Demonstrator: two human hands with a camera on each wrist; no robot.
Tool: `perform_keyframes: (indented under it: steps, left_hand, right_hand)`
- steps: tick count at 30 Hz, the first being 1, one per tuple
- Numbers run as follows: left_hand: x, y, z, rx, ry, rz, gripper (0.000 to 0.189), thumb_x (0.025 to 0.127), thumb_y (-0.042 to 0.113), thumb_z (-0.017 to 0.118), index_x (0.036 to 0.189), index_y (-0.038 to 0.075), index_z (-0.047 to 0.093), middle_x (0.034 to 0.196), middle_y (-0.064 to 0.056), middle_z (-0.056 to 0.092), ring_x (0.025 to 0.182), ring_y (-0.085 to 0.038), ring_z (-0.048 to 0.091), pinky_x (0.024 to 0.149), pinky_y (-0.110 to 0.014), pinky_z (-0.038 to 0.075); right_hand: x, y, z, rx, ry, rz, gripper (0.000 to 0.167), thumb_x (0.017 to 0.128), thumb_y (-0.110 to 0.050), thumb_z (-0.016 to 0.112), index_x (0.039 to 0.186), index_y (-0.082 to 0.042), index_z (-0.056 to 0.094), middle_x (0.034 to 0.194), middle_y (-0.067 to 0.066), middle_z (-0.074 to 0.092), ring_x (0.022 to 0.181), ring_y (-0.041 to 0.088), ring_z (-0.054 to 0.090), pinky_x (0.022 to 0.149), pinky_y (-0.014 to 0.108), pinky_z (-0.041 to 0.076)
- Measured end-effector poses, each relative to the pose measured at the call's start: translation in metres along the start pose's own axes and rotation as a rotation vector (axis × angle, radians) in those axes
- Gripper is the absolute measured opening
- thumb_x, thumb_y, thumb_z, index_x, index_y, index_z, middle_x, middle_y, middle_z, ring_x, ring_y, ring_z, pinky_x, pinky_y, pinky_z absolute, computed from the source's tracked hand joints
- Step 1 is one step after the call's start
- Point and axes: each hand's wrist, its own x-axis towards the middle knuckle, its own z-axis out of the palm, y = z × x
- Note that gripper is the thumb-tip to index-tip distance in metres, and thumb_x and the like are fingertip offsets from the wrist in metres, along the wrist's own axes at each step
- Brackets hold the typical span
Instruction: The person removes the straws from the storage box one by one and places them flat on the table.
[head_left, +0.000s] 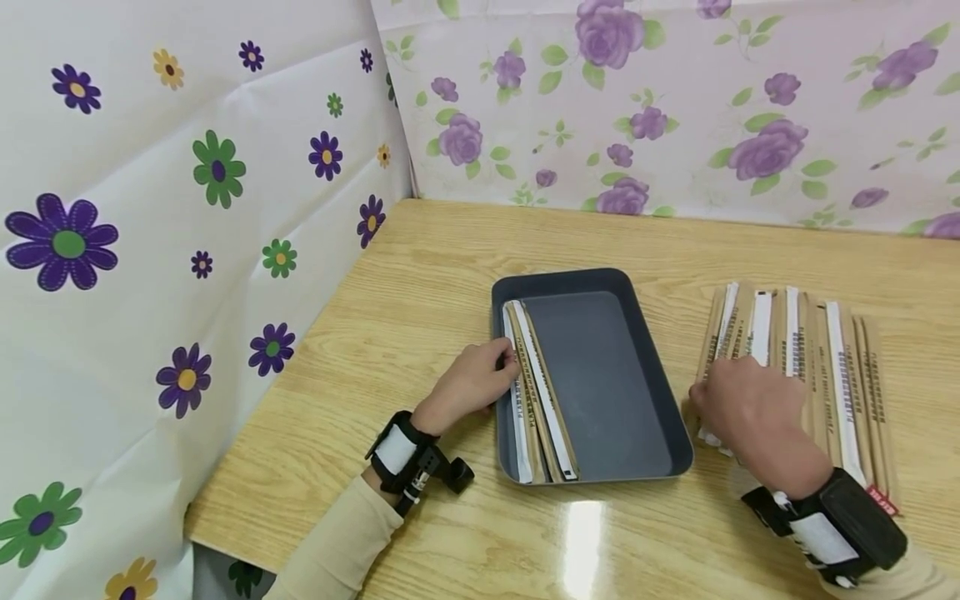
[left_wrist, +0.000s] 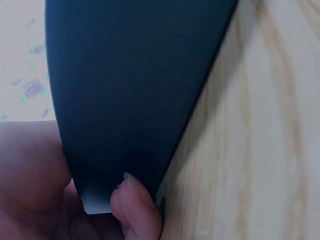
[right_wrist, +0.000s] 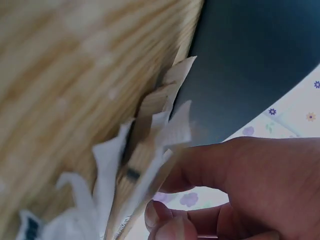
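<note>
My left hand (head_left: 474, 382) grips the left rim of a dark grey rectangular tray (head_left: 622, 375). In the left wrist view, curled fingers (left_wrist: 135, 207) lie against the tray's outer wall (left_wrist: 135, 100). Inside the tray, along its left side, lie several paper-wrapped straws (head_left: 534, 392), some white and some brown. To the right of the tray, my right hand (head_left: 757, 408) pinches a brown paper-wrapped straw (right_wrist: 150, 182) at the left end of a row of wrapped straws (head_left: 817, 350). Seen from the right wrist, thumb and fingertips meet at its edge, beside torn-looking white wrapper ends (right_wrist: 107, 170).
The wooden table (head_left: 420, 275) holds the tray in the middle and the straw row at right. A small red label (head_left: 882, 500) lies by the row's near right end. Flowered sheets (head_left: 300, 208) hang along the left side and the back.
</note>
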Motion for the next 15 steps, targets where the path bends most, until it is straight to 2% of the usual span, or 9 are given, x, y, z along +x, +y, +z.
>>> perform_keyframes:
  steps: [3,6,10,13,15]
  left_hand:
    - [0.000,0.000,0.000,0.003,0.000,0.000,0.012,0.099,0.012,0.045,0.089,0.008,0.051,0.060,-0.003,0.046,0.043,-0.017,0.047,0.046,-0.028,0.043]
    - [0.000,0.000,0.001,0.003,-0.003,-0.005,0.012,0.099,0.012,0.045,0.089,0.008,0.051,0.060,-0.003,0.047,0.043,-0.017,0.047,0.046,-0.028,0.043]
    - [0.000,0.000,0.001,-0.001,-0.005,-0.009,0.012,0.099,0.012,0.045,0.089,0.008,0.051,0.061,-0.004,0.048,0.043,-0.019,0.049,0.047,-0.029,0.044]
    - [0.001,0.000,0.000,0.000,-0.003,-0.009,0.012,0.099,0.012,0.045,0.089,0.008,0.051,0.062,-0.004,0.049,0.043,-0.020,0.051,0.047,-0.030,0.045]
    - [0.001,-0.001,0.000,0.002,0.001,-0.011,0.012,0.098,0.012,0.045,0.089,0.008,0.052,0.061,-0.004,0.049,0.043,-0.021,0.052,0.047,-0.030,0.046]
  right_hand:
    - [-0.001,0.000,0.001,0.004,0.013,-0.001,0.047,0.093,-0.019,0.046,0.047,-0.012,0.039,0.046,0.005,0.038,0.045,0.019,0.036,0.039,0.036,0.030]
    - [-0.002,0.000,0.001,-0.004,0.061,-0.033,0.048,0.094,-0.020,0.047,0.047,-0.014,0.035,0.045,0.001,0.031,0.043,0.016,0.032,0.038,0.032,0.026]
    - [-0.003,-0.006,0.002,-0.004,0.232,-0.119,0.046,0.091,-0.014,0.051,0.050,-0.015,0.031,0.047,-0.004,0.021,0.042,0.013,0.023,0.039,0.027,0.016]
    - [-0.005,-0.017,0.001,0.011,0.376,-0.201,0.036,0.088,-0.010,0.055,0.056,-0.011,0.038,0.047,-0.003,0.022,0.040,0.013,0.023,0.039,0.026,0.014]
    - [-0.008,-0.026,0.001,0.017,0.423,-0.252,0.029,0.088,-0.010,0.058,0.062,-0.008,0.043,0.045,-0.001,0.026,0.037,0.015,0.027,0.038,0.027,0.015]
